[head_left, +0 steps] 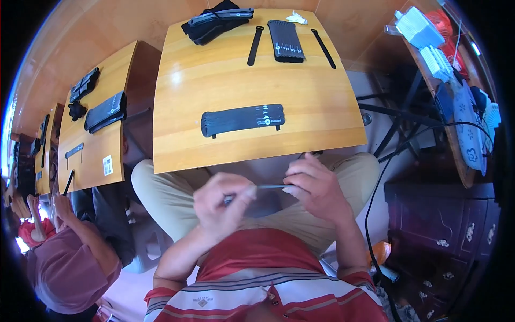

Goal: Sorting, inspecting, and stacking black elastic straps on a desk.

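Note:
Above my lap, just off the table's near edge, a thin dark strip (271, 186) stretches between my hands, seen almost edge-on. My left hand (222, 201) pinches its left end between thumb and fingers, slightly blurred. The fingers of my right hand (314, 182) close on the other end. On the table ahead lies a neat fanned stack of dark grey flat straps (241, 120) with white print, two black tabs sticking out of its near side. Farther back is a second grey strap stack (286, 40), between a black strap (255, 46) and another black strap (323, 49).
A black bundle (217, 22) and a crumpled white tissue (296, 18) lie along the table's far edge. At left, a person (75, 257) works at another table (102, 150) holding similar straps. A black cable (373, 214) hangs at right, near a dark cabinet (429, 225) and a cluttered shelf (429, 64).

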The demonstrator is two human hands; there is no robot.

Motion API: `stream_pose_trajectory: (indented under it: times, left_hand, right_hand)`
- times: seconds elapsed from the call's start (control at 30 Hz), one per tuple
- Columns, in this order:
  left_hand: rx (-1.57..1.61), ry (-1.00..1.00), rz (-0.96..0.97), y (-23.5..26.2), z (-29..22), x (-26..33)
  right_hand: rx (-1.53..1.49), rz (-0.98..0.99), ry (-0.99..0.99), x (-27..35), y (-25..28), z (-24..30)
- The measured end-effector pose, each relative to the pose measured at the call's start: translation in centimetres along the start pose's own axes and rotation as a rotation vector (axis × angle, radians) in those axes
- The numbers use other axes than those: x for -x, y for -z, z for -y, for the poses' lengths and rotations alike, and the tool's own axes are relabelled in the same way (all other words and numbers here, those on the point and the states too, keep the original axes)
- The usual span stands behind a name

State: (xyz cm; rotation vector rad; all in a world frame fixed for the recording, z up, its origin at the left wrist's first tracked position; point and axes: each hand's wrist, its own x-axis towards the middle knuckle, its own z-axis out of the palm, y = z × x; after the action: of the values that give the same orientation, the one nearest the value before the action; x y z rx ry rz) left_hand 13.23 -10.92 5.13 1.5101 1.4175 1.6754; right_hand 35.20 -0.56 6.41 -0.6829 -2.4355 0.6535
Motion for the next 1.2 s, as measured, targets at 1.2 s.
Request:
stream_pose_trajectory:
  times: [1.2]
  left_hand:
    - [-0.156, 0.580, -0.224, 5.5, 10.5, -5.3]
  right_hand:
    - [-0.561, -0.326, -0.609, -5.4, -6.1, -8.4]
